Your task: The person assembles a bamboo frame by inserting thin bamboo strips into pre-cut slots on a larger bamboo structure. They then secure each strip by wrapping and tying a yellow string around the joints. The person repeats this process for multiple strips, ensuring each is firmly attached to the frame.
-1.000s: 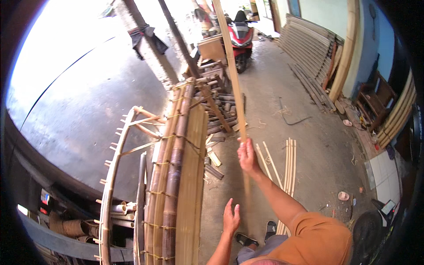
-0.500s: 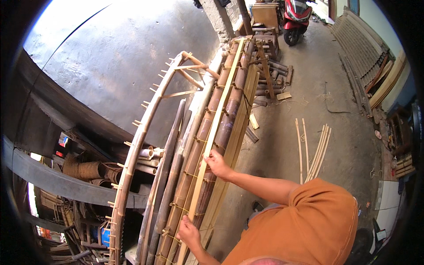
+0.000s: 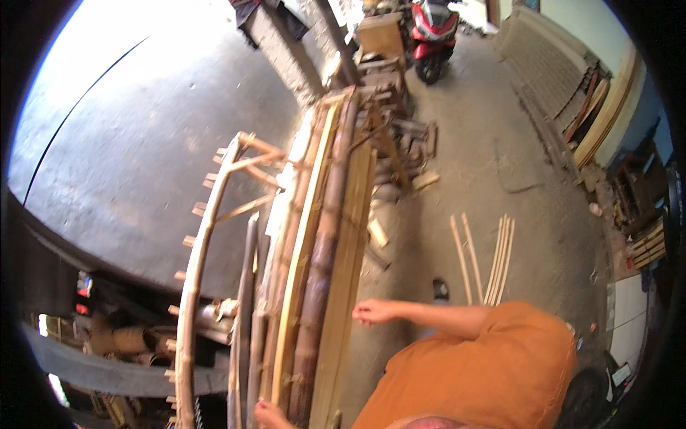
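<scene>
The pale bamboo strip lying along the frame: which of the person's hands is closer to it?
Left. The left hand rests at the near end of the pale bamboo strip, seemingly touching it. The right hand hovers off to its right side, beyond the dark bamboo pole.

i wear a loose orange short-sleeved shirt (image 3: 486, 372), plain, without print. my 2 forearms are bare, with no gloves, watch or rings.
</scene>
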The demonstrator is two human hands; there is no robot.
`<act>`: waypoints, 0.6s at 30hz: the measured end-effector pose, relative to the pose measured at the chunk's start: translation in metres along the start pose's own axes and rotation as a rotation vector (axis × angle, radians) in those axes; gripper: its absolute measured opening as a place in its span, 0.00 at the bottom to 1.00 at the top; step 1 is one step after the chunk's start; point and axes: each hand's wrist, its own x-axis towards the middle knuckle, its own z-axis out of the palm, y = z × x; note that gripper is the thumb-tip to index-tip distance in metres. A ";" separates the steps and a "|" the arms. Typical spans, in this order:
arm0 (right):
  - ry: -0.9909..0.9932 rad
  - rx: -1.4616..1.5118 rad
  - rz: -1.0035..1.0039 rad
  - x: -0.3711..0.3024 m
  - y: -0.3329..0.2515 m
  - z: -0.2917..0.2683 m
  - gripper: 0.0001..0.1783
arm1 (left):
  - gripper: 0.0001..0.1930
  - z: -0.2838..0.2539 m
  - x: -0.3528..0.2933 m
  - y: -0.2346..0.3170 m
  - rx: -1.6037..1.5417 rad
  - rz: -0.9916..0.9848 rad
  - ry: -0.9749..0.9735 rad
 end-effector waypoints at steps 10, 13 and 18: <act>0.321 -0.088 0.187 -0.105 0.018 -0.282 0.14 | 0.18 0.037 0.038 0.472 -0.645 0.485 -0.186; 0.426 -0.085 0.131 -0.089 0.001 -0.347 0.13 | 0.23 0.044 0.051 0.582 -0.698 0.556 -0.317; 0.569 0.102 0.109 -0.045 -0.027 -0.420 0.11 | 0.23 0.063 0.078 0.723 -0.650 0.704 -0.294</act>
